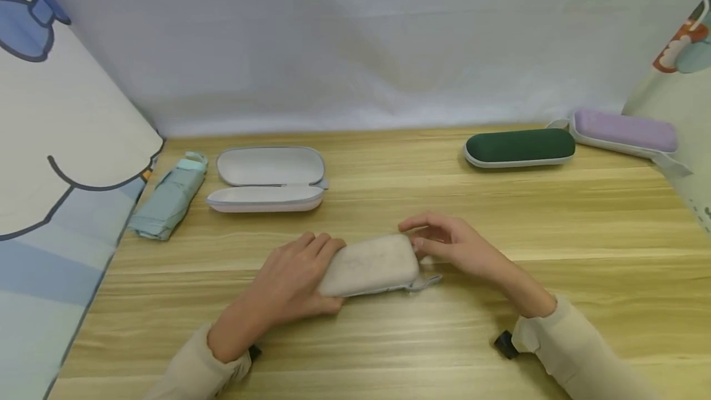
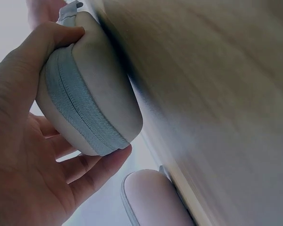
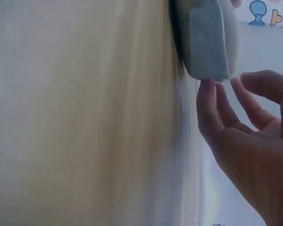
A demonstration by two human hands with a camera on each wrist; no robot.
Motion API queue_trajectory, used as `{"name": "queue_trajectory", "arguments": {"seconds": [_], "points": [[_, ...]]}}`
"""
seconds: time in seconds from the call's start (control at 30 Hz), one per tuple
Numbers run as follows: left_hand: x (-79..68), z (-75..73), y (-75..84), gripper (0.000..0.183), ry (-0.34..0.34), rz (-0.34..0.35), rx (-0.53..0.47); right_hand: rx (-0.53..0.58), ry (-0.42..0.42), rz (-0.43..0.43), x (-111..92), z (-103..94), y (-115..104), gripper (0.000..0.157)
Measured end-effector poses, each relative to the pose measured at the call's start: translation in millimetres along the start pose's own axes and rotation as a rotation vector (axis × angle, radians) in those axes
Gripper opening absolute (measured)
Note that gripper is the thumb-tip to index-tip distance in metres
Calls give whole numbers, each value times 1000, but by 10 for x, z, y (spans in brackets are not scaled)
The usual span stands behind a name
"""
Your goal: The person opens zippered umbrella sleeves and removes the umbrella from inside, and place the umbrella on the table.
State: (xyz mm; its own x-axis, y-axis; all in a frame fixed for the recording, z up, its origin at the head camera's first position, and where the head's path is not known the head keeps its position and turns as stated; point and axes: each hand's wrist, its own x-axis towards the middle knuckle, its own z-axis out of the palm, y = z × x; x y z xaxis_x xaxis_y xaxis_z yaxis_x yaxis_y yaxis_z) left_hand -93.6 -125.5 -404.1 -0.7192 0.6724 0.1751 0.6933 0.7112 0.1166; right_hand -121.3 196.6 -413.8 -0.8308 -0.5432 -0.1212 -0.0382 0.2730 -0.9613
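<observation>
Beige case, closed, at the middle of the scene, its grey-blue zip band running along the side; whether it rests on the counter or sits just above it is hard to tell. Take this case as the centre of a clock face. At 9 o'clock, the left grip holds one end, thumb along the near side and fingers over the far side. Just past 2 o'clock, the right grip is partly spread, its fingers loosely bent, a fingertip touching the case's other end. A short strap sticks out between 3 and 4 o'clock. At 10 o'clock, apart from both grips, lies a pink case, lid raised, pale inside. Further out, between 9 and 10, lies a folded teal umbrella. At 2 o'clock is a green case, closed, with a purple case just beside its 3 o'clock end. White cloth hangs across 12 o'clock.
</observation>
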Motion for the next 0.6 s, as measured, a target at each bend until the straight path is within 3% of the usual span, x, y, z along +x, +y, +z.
{"name": "queue_trajectory", "arguments": {"seconds": [0.2,0.6], "points": [[-4,0,9,71,-21,-24,-6,92,7,62,-197,80,17,43],[9,-25,23,77,-95,-69,-17,117,-1,199,-376,292,-37,38]]}}
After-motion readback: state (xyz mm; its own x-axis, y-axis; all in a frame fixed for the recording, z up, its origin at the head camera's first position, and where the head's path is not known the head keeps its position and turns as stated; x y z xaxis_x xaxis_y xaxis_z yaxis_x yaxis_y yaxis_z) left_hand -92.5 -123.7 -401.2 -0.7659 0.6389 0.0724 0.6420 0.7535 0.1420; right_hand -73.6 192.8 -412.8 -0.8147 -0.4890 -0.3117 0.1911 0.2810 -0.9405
